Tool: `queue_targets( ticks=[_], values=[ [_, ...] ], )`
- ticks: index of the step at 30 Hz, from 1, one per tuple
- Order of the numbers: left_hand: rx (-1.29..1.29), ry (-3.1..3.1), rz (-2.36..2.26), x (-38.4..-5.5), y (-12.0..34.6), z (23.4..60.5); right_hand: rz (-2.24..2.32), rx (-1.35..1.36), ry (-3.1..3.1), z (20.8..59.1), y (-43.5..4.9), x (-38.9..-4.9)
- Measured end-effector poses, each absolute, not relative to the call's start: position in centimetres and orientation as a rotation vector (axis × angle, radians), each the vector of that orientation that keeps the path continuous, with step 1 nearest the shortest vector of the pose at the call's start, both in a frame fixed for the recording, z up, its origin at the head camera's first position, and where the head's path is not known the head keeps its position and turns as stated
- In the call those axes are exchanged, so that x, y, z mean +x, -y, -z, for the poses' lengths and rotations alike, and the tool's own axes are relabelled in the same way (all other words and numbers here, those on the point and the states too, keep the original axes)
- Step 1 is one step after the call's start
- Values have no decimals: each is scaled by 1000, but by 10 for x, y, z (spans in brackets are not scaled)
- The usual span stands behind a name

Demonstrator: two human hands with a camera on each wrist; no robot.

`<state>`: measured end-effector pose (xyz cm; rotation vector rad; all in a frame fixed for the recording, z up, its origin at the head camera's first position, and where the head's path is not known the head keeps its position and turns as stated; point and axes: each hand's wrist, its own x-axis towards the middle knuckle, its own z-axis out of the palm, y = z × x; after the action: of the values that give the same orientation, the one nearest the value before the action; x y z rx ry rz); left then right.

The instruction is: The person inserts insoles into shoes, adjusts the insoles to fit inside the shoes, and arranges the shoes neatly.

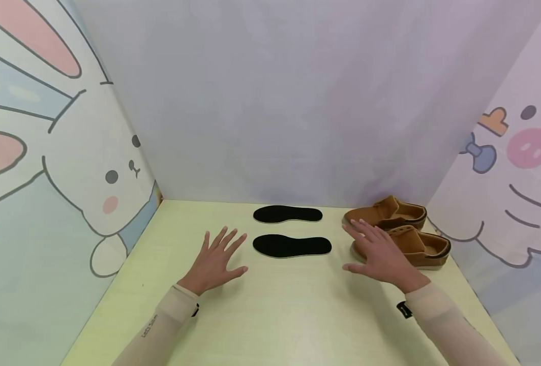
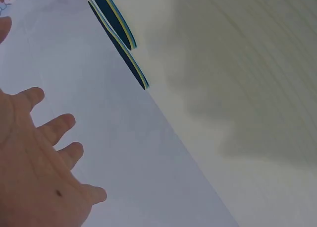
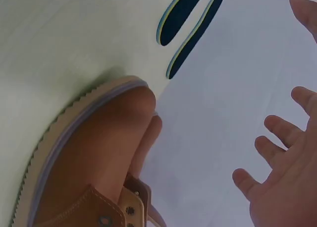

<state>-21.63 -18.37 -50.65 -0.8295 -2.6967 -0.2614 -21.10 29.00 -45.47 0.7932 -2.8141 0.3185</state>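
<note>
Two black insoles lie flat in the middle of the table in the head view, the far insole [image 1: 288,214] behind the near insole [image 1: 292,246]. To their left hovers my left hand [image 1: 215,264], fingers spread and holding nothing. My right hand [image 1: 382,256], also spread, is raised in front of a pair of brown shoes and hides part of them. The far shoe [image 1: 385,212] and near shoe [image 1: 417,246] stand side by side, toes pointing left. In the right wrist view the near shoe [image 3: 94,152] shows its lace eyelets and ridged sole; no laces are visible.
The pale wooden table [image 1: 270,315] meets a plain light cloth wall [image 1: 270,101] at the back. Side panels with a cartoon rabbit [image 1: 87,168] and a cartoon pig [image 1: 517,183] flank it; the shoes stand near the right edge.
</note>
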Motion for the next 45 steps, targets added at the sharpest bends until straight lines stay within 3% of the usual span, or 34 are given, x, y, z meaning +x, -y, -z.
queue_targets(
  ticks=[11,21,33,45],
  values=[
    [-823,2642,296,-215,183,508,-334,801,2715,403,-324,-248],
    [-842,2581,356,-213,182,503,-232,649,2946,386,-368,-296],
    [-835,2619,345,-206,181,502,-171,538,3210,416,-406,-342],
    [-852,2619,344,-204,181,498,-14,544,3288,431,-400,-355]
  ],
)
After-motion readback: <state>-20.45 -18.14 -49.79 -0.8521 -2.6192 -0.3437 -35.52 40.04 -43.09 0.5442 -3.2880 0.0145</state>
